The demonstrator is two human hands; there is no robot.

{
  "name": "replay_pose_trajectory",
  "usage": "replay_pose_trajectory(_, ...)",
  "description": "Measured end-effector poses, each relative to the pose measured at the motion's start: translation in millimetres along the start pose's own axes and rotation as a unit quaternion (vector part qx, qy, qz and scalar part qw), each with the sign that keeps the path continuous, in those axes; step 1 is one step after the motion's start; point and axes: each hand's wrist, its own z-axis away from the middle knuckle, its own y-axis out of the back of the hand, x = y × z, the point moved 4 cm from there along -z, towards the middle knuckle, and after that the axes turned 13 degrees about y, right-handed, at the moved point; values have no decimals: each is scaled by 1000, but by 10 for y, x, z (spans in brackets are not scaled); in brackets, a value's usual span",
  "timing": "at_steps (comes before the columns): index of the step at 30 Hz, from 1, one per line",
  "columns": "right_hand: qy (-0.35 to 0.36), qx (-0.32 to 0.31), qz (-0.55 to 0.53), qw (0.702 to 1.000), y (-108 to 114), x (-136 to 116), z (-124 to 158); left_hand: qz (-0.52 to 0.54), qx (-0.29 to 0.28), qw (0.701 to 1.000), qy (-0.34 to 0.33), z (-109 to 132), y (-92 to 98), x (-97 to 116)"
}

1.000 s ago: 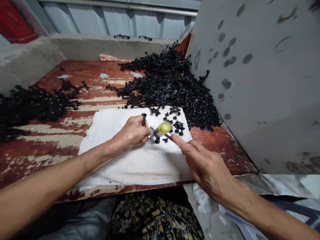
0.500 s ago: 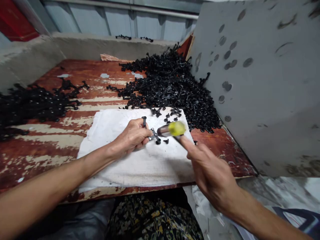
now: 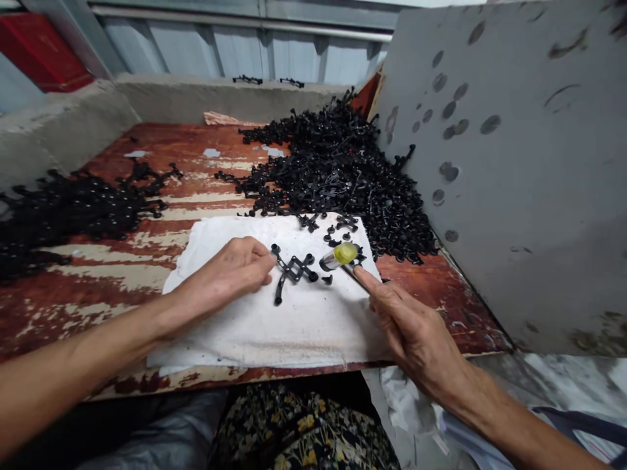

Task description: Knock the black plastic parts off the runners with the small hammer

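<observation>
A small black scissor-type linkage (image 3: 294, 268) lies over the white cloth (image 3: 274, 339), its jointed arms spread and round knobs at their ends. The fingers of my left hand (image 3: 242, 267) are pinched at its upper left arm. My right hand (image 3: 411, 323) grips a hammer (image 3: 337, 256) with a metal head and a yellow face, its forefinger stretched along the handle. The hammer head hovers just right of the linkage, apart from it. A loose black knob-like piece (image 3: 327, 279) rests beneath the head.
A big heap of black parts (image 3: 328, 170) rises behind the cloth, against a grey spotted panel (image 3: 514, 183) on the right. Another black pile (image 3: 93, 209) covers the table's left side. Several small pieces (image 3: 345, 225) sit at the cloth's far right.
The linkage, earlier mostly covered by my left fingers, now shows its spread arms. My left hand has shifted left to its end. The hammer, blurred before, now appears sharp.
</observation>
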Motion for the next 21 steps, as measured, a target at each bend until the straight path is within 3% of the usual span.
replay_pose_trajectory(2, -5, -14, 5, 1000, -22, 47, 19, -150, 71, 982, -86, 44, 95, 69)
replay_pose_trajectory(4, -14, -38, 15, 999, -51, 86, 31, -268, 108, 938, -190, 57, 79, 197)
replay_pose_trajectory(6, -22, -63, 28, 997, -64, 105, 46, -341, 83, 896, -272, 22, -36, 319)
replay_pose_trajectory(8, -28, -82, 36, 996, -51, 105, 83, -379, 32, 874, -301, -57, -162, 396)
replay_pose_trajectory(11, -35, -79, 33, 996, 12, 80, 195, -376, -16, 882, -284, -181, -238, 436)
replay_pose_trajectory(16, -44, -9, -22, 999, 75, 44, 392, -227, -75, 942, -236, -273, -138, 404)
replay_pose_trajectory(19, -79, 43, -81, 993, 62, 57, 437, -66, -131, 983, -113, -263, -132, 376)
replay_pose_trajectory(21, -117, 50, -114, 985, 31, 81, 451, 55, -169, 984, 3, -209, -211, 355)
